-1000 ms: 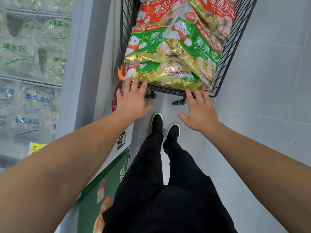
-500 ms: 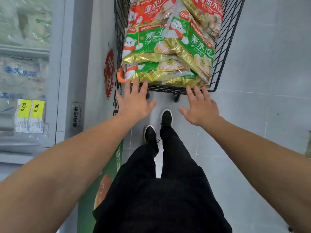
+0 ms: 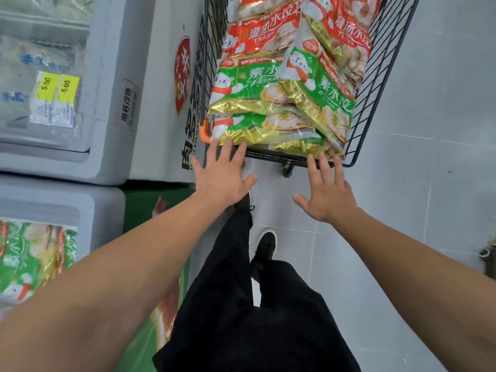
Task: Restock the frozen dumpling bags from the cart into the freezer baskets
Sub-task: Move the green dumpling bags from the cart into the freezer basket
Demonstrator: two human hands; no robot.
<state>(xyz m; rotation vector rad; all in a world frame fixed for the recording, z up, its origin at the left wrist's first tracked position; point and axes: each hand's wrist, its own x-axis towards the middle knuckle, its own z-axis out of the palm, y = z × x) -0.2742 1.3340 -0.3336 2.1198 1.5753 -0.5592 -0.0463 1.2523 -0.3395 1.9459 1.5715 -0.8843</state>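
My left hand (image 3: pixel 221 178) and right hand (image 3: pixel 326 194) reach out flat, fingers spread, touching the cart (image 3: pixel 375 84) edge. Dumpling bags (image 3: pixel 268 103) fill it; the freezer (image 3: pixel 112 103) stands left.

price tags (image 3: pixel 57 85): "5.00", "5.00" | green dumpling bag (image 3: pixel 334 96): "素水饺"

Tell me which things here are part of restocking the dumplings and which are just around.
Job: cart, green dumpling bags, red dumpling bags, freezer, left hand, right hand.
Around: yellow price tags, red round sticker, floor tiles.
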